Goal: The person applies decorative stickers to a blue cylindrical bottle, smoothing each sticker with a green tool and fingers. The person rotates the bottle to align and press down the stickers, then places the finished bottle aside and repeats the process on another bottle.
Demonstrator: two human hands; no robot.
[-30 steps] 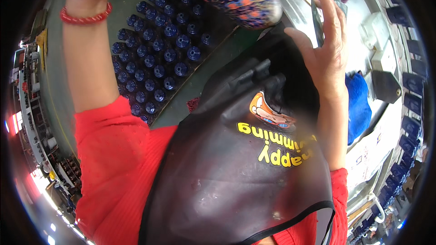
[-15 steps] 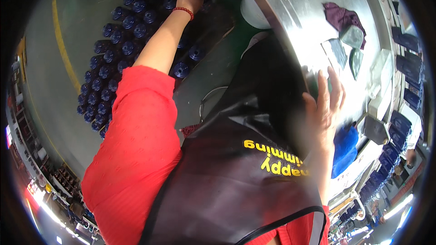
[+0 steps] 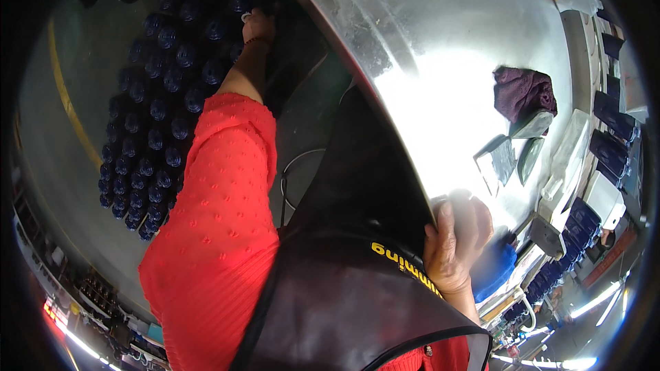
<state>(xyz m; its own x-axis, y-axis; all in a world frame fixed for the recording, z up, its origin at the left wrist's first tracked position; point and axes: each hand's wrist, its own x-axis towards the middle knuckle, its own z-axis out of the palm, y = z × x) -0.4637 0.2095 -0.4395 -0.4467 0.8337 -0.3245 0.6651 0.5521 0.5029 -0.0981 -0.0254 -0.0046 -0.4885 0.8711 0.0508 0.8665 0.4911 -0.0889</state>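
On the left, my left hand point(image 3: 258, 28) reaches down beside rows of dark blue, glossy, ribbed round pieces point(image 3: 158, 109). Its fingers are closed around something small and whitish, too little of which shows to name. My right hand point(image 3: 457, 244) is at the near edge of the shiny metal table point(image 3: 385, 0), thumb apart from the other fingers, which are partly washed out by glare. No object shows in it. Farther along the table lie a crumpled dark purple cloth point(image 3: 524, 93) and, beside it, several flat grey-green pieces point(image 3: 529, 160).
A bright blue cloth point(image 3: 500, 271) hangs or lies past my right hand. Near my dark apron point(image 3: 371, 295) is a curved metal rod point(image 3: 292, 168). A yellow line point(image 3: 67, 99) runs along the floor at left. Dark blue items point(image 3: 605, 151) line the far right side.
The view has shifted, with more of the table showing. My left hand has moved lower and left in the picture, still among the blue pieces. My right hand has drawn back to the table's edge.
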